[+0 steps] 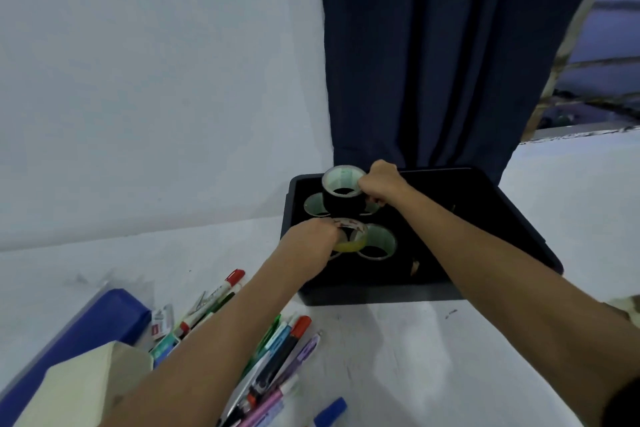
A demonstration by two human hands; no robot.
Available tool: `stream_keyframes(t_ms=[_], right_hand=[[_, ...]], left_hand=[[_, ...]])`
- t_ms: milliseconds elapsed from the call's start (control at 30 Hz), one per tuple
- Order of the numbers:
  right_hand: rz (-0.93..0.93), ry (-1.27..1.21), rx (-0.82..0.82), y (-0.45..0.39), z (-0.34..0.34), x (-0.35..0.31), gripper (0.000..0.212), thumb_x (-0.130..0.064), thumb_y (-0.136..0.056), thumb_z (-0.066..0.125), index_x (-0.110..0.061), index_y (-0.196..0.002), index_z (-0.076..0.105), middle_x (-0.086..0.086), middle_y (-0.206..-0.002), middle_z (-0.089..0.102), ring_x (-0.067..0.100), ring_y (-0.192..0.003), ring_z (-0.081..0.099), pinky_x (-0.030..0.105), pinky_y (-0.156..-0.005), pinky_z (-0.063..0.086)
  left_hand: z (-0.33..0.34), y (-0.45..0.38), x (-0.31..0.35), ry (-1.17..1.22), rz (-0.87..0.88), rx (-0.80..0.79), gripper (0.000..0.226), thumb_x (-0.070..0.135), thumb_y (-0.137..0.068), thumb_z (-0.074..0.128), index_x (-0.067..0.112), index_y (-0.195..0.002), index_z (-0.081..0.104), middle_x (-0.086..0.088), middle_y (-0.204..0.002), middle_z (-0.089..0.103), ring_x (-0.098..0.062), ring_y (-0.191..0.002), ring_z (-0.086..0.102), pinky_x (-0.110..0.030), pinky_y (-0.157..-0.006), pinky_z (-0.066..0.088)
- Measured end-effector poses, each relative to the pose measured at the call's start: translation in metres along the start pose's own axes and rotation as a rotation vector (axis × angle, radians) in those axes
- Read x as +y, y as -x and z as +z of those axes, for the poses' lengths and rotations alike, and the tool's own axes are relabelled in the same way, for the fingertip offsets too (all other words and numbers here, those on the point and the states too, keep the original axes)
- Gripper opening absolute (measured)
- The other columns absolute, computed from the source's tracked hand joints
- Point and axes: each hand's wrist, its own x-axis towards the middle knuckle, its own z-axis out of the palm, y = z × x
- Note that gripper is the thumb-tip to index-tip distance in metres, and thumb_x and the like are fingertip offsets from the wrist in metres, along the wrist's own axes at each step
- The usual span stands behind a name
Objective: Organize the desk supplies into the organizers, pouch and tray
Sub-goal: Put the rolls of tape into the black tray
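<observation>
White table surface (398, 357), scuffed with dark marks, carries a black tray (381, 293) at its far side, where both hands' grips fall. Nearer than the left-hand grip, a loose heap of pens and markers (277, 350) lies directly on the surface. Further left of that grip sit a blue case (86, 329), a beige box (86, 381) and small packets (162, 321).

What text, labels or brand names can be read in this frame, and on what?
None can be read.
Small white-and-red box beside the blue case: print on it, blurred.
Teal-and-white packet: label too small to read.
Red-capped white marker: print along the barrel, blurred.
Yellow tape roll held by the left hand: reddish marks on the core rim, unreadable.
</observation>
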Motion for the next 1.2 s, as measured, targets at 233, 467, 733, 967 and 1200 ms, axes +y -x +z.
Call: stream_keyframes(t_ms=[233,467,733,967,1200], right_hand=[[0.043,-0.079,-0.002,-0.027,0.016,0.012,0.018,-0.014,-0.090,0.053,-0.001,-0.080,0.059,0.018,-0.080,0.067,0.022,-0.057,0.060,0.029,-0.049,0.053],[0.013,-0.107,0.069,-0.039,0.021,0.017,0.039,-0.035,-0.093,0.057,0.003,-0.098,0.063,0.019,-0.094,0.067,0.021,-0.058,0.059,0.023,-0.046,0.046],[0.030,-0.004,-0.003,-0.033,0.021,0.020,0.036,-0.027,-0.098,0.048,0.007,-0.100,0.061,0.021,-0.084,0.067,0.026,-0.057,0.063,0.036,-0.057,0.059],[-0.007,0.014,0.034,-0.024,0.027,0.018,0.038,-0.026,-0.100,0.041,0.005,-0.109,0.059,0.024,-0.103,0.065,0.028,-0.070,0.061,0.030,-0.049,0.049],[-0.170,0.062,0.137,-0.005,0.021,0.017,0.042,-0.032,-0.098,0.049,0.004,-0.120,0.053,0.022,-0.117,0.057,0.030,-0.101,0.058,0.030,-0.074,0.045]], left_hand=[[0.022,-0.003,-0.008,0.116,-0.021,0.052,0.023,0.009,-0.086,0.050,0.013,-0.104,0.063,-0.004,-0.112,0.054,-0.025,-0.094,0.059,-0.039,-0.076,0.053],[0.038,-0.006,-0.011,0.266,-0.113,0.143,0.027,0.026,-0.084,0.053,0.020,-0.109,0.063,0.004,-0.116,0.055,-0.019,-0.092,0.062,-0.038,-0.075,0.055],[0.042,-0.005,-0.012,0.342,-0.113,0.159,0.038,0.031,-0.081,0.056,0.021,-0.116,0.062,0.004,-0.120,0.051,-0.015,-0.092,0.061,-0.034,-0.078,0.056],[0.040,-0.004,-0.010,0.316,-0.124,0.146,0.040,0.035,-0.080,0.058,0.017,-0.116,0.062,0.000,-0.130,0.045,-0.016,-0.089,0.062,-0.031,-0.076,0.056],[0.032,0.000,-0.011,0.339,-0.155,0.201,0.036,0.026,-0.083,0.057,0.015,-0.117,0.063,0.000,-0.119,0.052,-0.015,-0.091,0.060,-0.028,-0.079,0.054]])
